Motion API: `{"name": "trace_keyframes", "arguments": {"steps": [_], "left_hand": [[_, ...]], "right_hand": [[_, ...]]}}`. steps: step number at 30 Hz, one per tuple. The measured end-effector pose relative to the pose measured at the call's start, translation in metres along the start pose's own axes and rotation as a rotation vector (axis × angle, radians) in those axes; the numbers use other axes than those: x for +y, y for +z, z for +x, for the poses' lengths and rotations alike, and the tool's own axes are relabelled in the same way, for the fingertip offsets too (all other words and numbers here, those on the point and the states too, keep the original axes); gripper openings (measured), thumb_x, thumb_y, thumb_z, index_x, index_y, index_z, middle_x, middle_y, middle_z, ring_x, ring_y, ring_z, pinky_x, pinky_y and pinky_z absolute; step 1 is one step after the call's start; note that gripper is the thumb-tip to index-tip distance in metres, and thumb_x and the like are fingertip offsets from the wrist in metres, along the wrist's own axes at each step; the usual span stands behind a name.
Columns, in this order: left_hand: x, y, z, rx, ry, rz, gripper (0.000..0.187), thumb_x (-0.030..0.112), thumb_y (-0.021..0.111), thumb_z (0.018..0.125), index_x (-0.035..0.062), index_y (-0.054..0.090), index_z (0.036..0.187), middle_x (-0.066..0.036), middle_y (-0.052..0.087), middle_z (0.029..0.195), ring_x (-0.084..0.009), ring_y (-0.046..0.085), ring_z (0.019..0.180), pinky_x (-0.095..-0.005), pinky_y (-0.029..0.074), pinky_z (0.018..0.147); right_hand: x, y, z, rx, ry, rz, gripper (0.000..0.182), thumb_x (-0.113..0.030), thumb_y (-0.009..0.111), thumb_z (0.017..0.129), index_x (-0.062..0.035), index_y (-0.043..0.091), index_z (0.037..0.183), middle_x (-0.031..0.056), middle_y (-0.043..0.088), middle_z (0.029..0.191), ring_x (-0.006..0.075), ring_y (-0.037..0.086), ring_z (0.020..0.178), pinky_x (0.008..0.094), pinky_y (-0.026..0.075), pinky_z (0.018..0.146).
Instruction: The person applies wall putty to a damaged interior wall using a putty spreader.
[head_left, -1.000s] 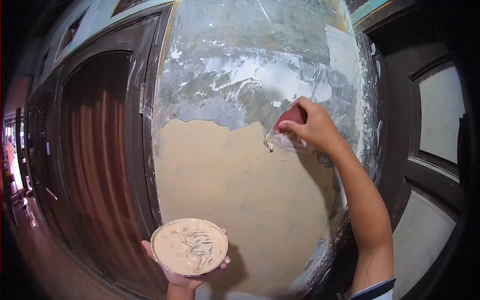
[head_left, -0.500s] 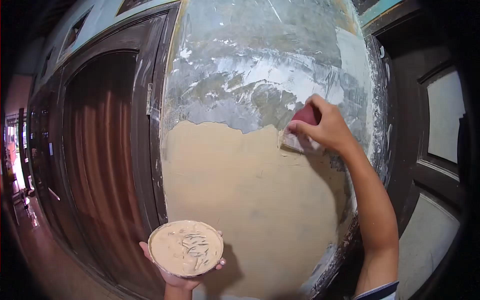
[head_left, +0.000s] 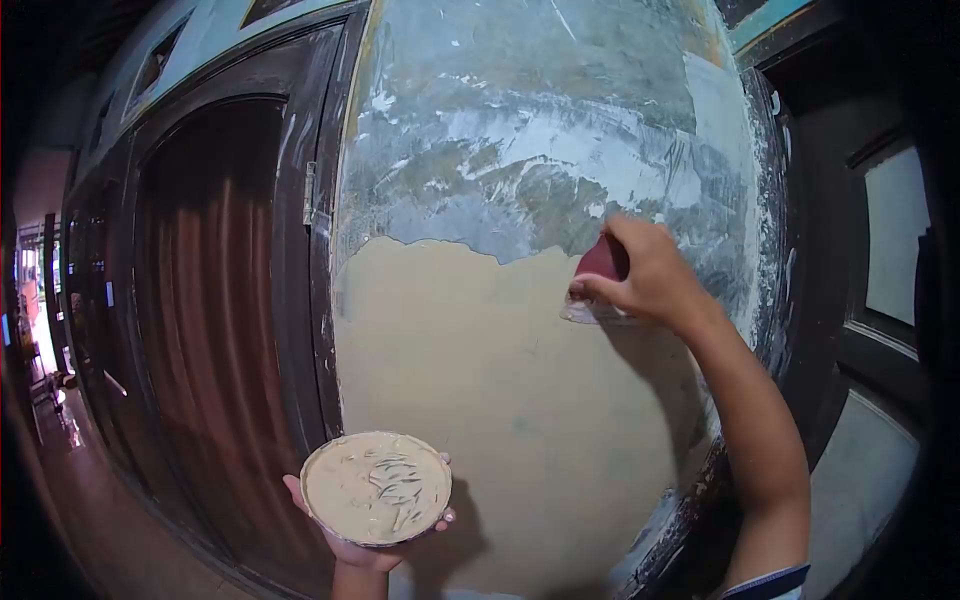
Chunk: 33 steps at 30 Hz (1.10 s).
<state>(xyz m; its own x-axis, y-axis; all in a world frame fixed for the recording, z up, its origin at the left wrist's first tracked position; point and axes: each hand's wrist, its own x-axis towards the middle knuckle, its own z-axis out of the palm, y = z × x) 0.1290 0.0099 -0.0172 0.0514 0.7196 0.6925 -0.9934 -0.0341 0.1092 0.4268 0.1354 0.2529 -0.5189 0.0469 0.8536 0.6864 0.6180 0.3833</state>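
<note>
My right hand (head_left: 650,270) is closed round the dark red grip of a putty knife (head_left: 603,262). Its wide blade lies against the wall, at the upper right part of a smooth beige coat of filler (head_left: 480,380). Part of the blade is hidden behind my fingers. Low in the view, my left hand (head_left: 362,552) holds up a round, shallow bowl (head_left: 313,512) from below, its fingertips showing at the rim. Creamy beige putty (head_left: 350,490) fills the bowl, with ridged marks on its right side.
Above the beige coat, the wall (head_left: 520,60) is bare grey with white smears. A dark wooden door (head_left: 205,300) with a brown curtain behind its pane stands left. On the right is another dark frame with pale panels (head_left: 890,240). A bright passage lies far left.
The putty knife and my right hand have moved a little down the wall, and the blade is tilted differently. My left hand still holds the bowl in nearly the same place.
</note>
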Motion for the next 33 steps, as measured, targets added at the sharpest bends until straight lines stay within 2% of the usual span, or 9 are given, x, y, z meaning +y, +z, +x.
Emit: {"name": "trace_keyframes", "arguments": {"steps": [5, 8, 11, 13, 16, 23, 27, 31, 33], "left_hand": [[-0.001, 0.001, -0.001, 0.000, -0.016, -0.002, 0.131, 0.105, 0.039, 0.068, 0.0107, 0.034, 0.159, -0.043, 0.029, 0.155, -0.0637, 0.045, 0.129, -0.0794, 0.050, 0.086], [0.008, -0.002, -0.005, -0.008, -0.002, 0.197, 0.125, 0.103, 0.039, 0.072, 0.0116, 0.039, 0.157, -0.038, 0.036, 0.154, -0.0614, 0.042, 0.133, -0.0737, 0.053, 0.081], [0.008, -0.005, -0.006, 0.033, 0.019, 0.273, 0.118, 0.101, 0.038, 0.076, 0.0135, 0.045, 0.154, -0.031, 0.043, 0.152, -0.0581, 0.039, 0.136, -0.0680, 0.055, 0.073], [0.003, 0.003, -0.006, 0.008, 0.021, -0.079, 0.130, 0.105, 0.041, 0.068, 0.0117, 0.034, 0.159, -0.041, 0.028, 0.157, -0.0635, 0.038, 0.136, -0.0829, 0.046, 0.090], [0.010, -0.008, -0.008, -0.010, -0.023, 0.031, 0.129, 0.104, 0.041, 0.069, 0.0127, 0.035, 0.159, -0.039, 0.029, 0.158, -0.0625, 0.034, 0.139, -0.0817, 0.046, 0.090], [0.016, -0.002, -0.014, 0.079, 0.050, 0.223, 0.117, 0.100, 0.042, 0.076, 0.0125, 0.044, 0.154, -0.038, 0.039, 0.152, -0.0605, 0.041, 0.133, -0.0702, 0.056, 0.075], [0.013, 0.002, -0.016, 0.104, 0.085, 0.178, 0.116, 0.099, 0.042, 0.077, 0.0132, 0.044, 0.154, -0.034, 0.042, 0.152, -0.0600, 0.040, 0.135, -0.0693, 0.056, 0.074], [0.023, -0.009, -0.017, 0.033, 0.087, 0.259, 0.115, 0.098, 0.043, 0.077, 0.0119, 0.047, 0.152, -0.031, 0.047, 0.149, -0.0596, 0.041, 0.134, -0.0688, 0.056, 0.073], [0.027, -0.010, -0.019, 0.038, 0.042, 0.466, 0.114, 0.099, 0.042, 0.077, 0.0121, 0.048, 0.151, -0.030, 0.048, 0.149, -0.0598, 0.041, 0.134, -0.0682, 0.056, 0.072]], "right_hand": [[0.006, -0.013, 0.022, 0.238, 0.331, 0.162, 0.058, -0.046, 0.090, 0.075, 0.0010, 0.059, 0.091, 0.0211, 0.068, 0.082, 0.0390, 0.069, 0.078, 0.0435, 0.054, 0.070], [0.001, -0.019, 0.005, 0.015, 0.241, 0.257, 0.055, -0.040, 0.092, 0.075, 0.0005, 0.060, 0.092, 0.0178, 0.067, 0.081, 0.0328, 0.065, 0.072, 0.0406, 0.052, 0.068], [-0.006, 0.009, -0.003, 0.060, -0.061, 0.010, 0.058, -0.045, 0.091, 0.074, 0.0000, 0.061, 0.095, 0.0204, 0.067, 0.085, 0.0381, 0.067, 0.076, 0.0421, 0.053, 0.069], [-0.003, 0.006, 0.010, 0.079, -0.008, -0.005, 0.059, -0.046, 0.089, 0.076, 0.0012, 0.060, 0.096, 0.0216, 0.069, 0.087, 0.0410, 0.069, 0.082, 0.0448, 0.055, 0.073], [0.005, -0.015, 0.032, 0.284, 0.391, 0.111, 0.056, -0.045, 0.088, 0.079, 0.0014, 0.061, 0.095, 0.0221, 0.070, 0.086, 0.0379, 0.070, 0.077, 0.0444, 0.056, 0.071], [-0.015, 0.005, -0.001, 0.020, -0.007, 0.040, 0.056, -0.043, 0.090, 0.075, 0.0005, 0.059, 0.091, 0.0230, 0.067, 0.087, 0.0434, 0.066, 0.081, 0.0454, 0.054, 0.074], [0.000, -0.013, 0.035, 0.303, 0.420, 0.101, 0.054, -0.043, 0.088, 0.077, 0.0011, 0.060, 0.091, 0.0225, 0.069, 0.090, 0.0393, 0.068, 0.081, 0.0448, 0.054, 0.072], [-0.017, -0.013, 0.006, -0.030, 0.217, 0.175, 0.055, -0.041, 0.091, 0.073, -0.0006, 0.061, 0.095, 0.0190, 0.068, 0.086, 0.0396, 0.067, 0.080, 0.0433, 0.054, 0.072], [-0.023, 0.017, -0.007, 0.055, -0.122, 0.068, 0.055, -0.044, 0.089, 0.074, -0.0025, 0.062, 0.097, 0.0175, 0.067, 0.087, 0.0419, 0.065, 0.082, 0.0450, 0.053, 0.074]]}}
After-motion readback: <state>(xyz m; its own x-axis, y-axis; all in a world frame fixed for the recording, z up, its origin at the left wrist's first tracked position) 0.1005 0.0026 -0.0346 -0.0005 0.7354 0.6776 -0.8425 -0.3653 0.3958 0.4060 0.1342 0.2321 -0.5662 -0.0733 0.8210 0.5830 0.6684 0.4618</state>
